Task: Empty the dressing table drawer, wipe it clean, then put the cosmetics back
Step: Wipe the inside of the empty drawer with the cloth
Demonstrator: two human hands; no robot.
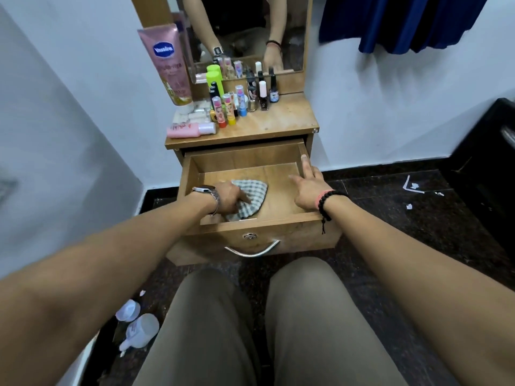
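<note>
The wooden drawer point(284, 165) of the dressing table is pulled out, and only a checked cloth point(252, 195) lies inside it. My left hand point(230, 197) presses the cloth against the drawer floor near the front left; the fingers lie over the fabric. At the drawer's right side my right hand point(308, 188) rests with straight fingers, one fingertip up on the right wall. The cosmetics stand on the tabletop point(289, 118): a pink Vaseline tube point(167, 62), a pink bottle point(191, 130) lying flat, a green bottle point(215, 80), several lip balm sticks point(227, 108) and nail polish bottles point(263, 96).
A mirror point(245, 32) rises behind the tabletop. White walls close in on the left and back. On the dark floor lie white plastic cups point(136, 324) at lower left and paper scraps point(412, 186) at right. A black cabinet point(490, 168) stands at right. My knees sit below the drawer front.
</note>
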